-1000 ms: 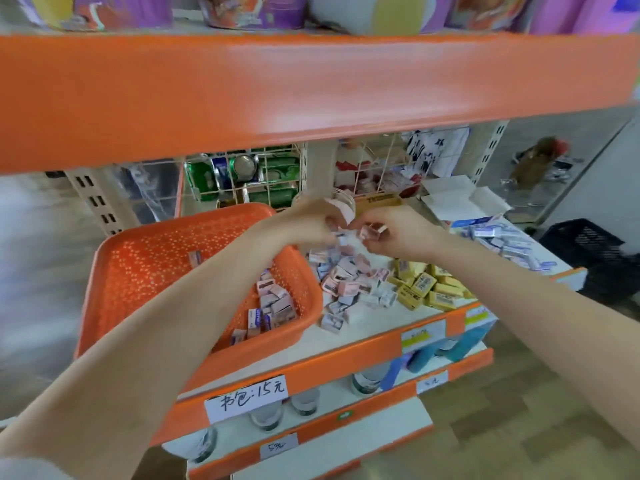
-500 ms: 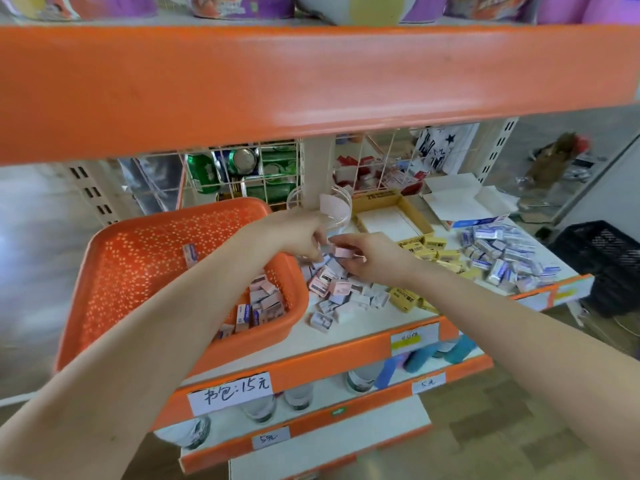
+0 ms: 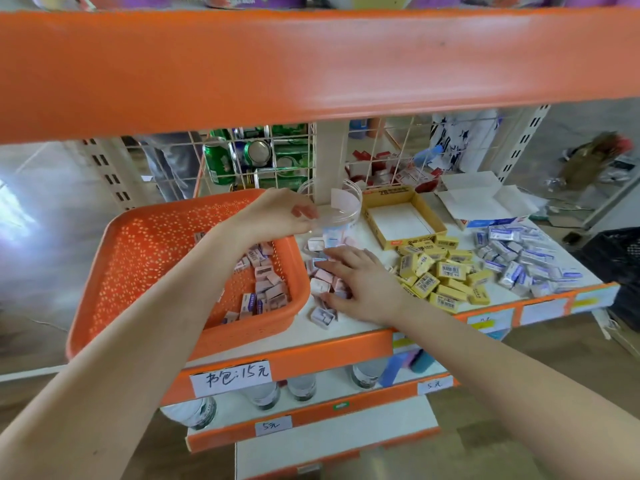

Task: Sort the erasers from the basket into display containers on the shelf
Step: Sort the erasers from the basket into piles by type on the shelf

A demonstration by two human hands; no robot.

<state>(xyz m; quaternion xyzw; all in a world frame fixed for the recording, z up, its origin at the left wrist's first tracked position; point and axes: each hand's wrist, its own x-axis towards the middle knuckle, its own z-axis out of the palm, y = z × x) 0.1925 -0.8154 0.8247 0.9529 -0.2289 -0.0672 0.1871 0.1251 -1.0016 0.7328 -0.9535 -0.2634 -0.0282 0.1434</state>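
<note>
Erasers [image 3: 263, 289]: from the head view, a fair bunch are left in the near right corner of the orange basket [image 3: 156, 258], which sits on the left of the shelf [image 3: 349, 329]. So the basket isn't emptied yet.

Most of the rest is out on the shelf in loose heaps by colour: a pink pile [image 3: 323, 282] right beside the basket, a yellow pile [image 3: 440, 275] next to that, and a blue-and-white pile [image 3: 519, 258] furthest right.

The containers look barely filled. The clear jar [image 3: 341, 216] behind the pink pile has only a few pink ones at the bottom. The yellow box [image 3: 401, 220] looks empty, and so does the open white box [image 3: 485, 202].

The left hand [image 3: 277, 216] has its fingers [image 3: 304, 213] gripping the jar at the rim. The right hand [image 3: 363, 289] rests on the pink pile, fingers [image 3: 332, 268] loosely spread and not clenched round anything I can see.

My guess: the pink batch has just started going into the jar, with yellow and blue not yet begun.
</note>
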